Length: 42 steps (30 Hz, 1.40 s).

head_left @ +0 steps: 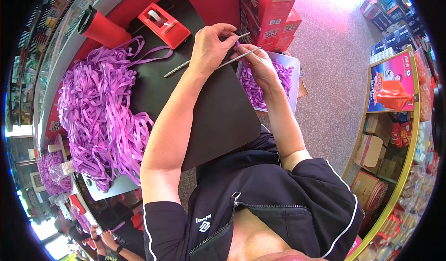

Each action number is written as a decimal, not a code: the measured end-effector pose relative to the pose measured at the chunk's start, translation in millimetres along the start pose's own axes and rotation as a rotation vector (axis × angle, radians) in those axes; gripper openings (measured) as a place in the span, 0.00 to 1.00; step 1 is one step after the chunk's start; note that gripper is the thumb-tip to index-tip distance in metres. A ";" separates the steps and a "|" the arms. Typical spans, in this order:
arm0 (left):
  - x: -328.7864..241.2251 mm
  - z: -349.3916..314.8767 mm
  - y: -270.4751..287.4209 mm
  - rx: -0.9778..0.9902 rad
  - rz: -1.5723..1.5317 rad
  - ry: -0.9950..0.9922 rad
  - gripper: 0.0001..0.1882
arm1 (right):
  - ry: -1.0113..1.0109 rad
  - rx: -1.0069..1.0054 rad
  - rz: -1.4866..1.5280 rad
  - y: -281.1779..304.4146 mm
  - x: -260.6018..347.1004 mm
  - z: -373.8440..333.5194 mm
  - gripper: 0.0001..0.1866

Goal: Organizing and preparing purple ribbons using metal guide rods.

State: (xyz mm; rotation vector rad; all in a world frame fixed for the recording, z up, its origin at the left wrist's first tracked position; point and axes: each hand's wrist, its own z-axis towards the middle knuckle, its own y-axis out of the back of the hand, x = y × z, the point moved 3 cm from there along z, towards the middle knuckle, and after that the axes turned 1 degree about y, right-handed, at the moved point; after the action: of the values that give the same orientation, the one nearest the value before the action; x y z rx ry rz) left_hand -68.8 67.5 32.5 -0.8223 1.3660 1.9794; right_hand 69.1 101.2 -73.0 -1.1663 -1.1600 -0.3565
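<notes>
My left hand (211, 47) is closed over the dark tabletop (223, 107), its fingers bent around a thin metal rod (176, 69), like a chopstick with a twisted end. A second thin rod (227, 62) runs between my hands. Opposite it, my right hand (262, 66) pinches at the rod and a small bit of purple ribbon (237, 42) between the fingertips. Which fingers bear each rod is partly hidden. Below my right hand stands a translucent bin (293, 93) of short purple ribbon pieces (253, 86).
A large heap of purple ribbon (100, 112) covers the table's left side. Behind it are a red cup (104, 27) and a red tape dispenser (165, 26). Red cartons (272, 14) stand beyond the bin. Stocked shelves (388, 135) line the right; another person's hands (104, 235) show lower left.
</notes>
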 end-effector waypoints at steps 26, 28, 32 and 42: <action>3.9 0.4 -3.2 0.036 0.076 -0.059 0.12 | 0.236 -0.042 -0.952 38.4 -17.5 15.0 0.14; 3.2 0.1 -2.4 0.022 0.087 -0.064 0.12 | 0.231 -0.063 -1.089 57.6 -37.2 17.5 0.14; 0.8 0.8 -4.2 0.024 0.093 -0.049 0.12 | 0.174 -0.028 -0.921 94.9 -71.7 11.8 0.15; 4.1 -1.3 -5.8 0.065 -0.032 0.085 0.10 | 0.139 -0.051 -0.832 134.2 -115.5 -1.3 0.14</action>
State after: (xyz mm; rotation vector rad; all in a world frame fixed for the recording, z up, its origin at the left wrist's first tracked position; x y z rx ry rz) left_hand -66.9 68.5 25.7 -0.9017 1.4486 1.8854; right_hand 120.6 118.9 -241.5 -0.6336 -1.4784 -1.0831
